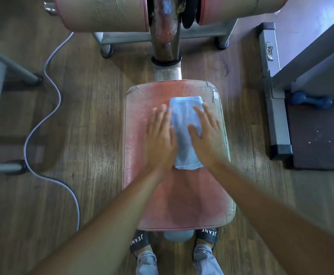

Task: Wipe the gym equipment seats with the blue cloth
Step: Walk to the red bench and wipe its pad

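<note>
A folded blue cloth (184, 124) lies flat on the upper half of a worn red gym seat (182, 199). My left hand (161, 137) rests palm down on the cloth's left edge, fingers spread, partly on the seat. My right hand (207, 135) presses flat on the cloth's right side, fingers apart. Neither hand grips the cloth; both lie on top of it. The left hand looks blurred. The seat's far right corner is cracked and peeling.
A chrome post (166, 36) rises beyond the seat between two padded rollers (102, 12). A grey cable (49, 108) snakes over the wood floor at left. A metal frame (275, 92) and a blue dumbbell (311, 101) stand at right. My sandalled feet (140, 243) are under the seat's near edge.
</note>
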